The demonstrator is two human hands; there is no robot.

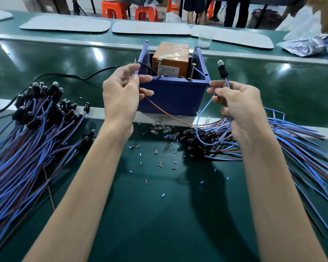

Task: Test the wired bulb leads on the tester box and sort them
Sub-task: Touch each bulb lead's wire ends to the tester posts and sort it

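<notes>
While left hand (121,93) pinches brown wire (165,114), right hand (237,104) pinches blue wire (202,112).

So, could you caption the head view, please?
Left hand pinches the brown lead, right hand the blue lead, by the tester box.

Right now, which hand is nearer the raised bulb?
Right. The right hand pinches the blue wire just below the bulb; the left hand is across the tester box, at its left front corner, pinching the brown wire.

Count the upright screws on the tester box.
2. The left screw stands in the tester box left of the label; the right screw stands right of it. Others may be hidden.
</notes>
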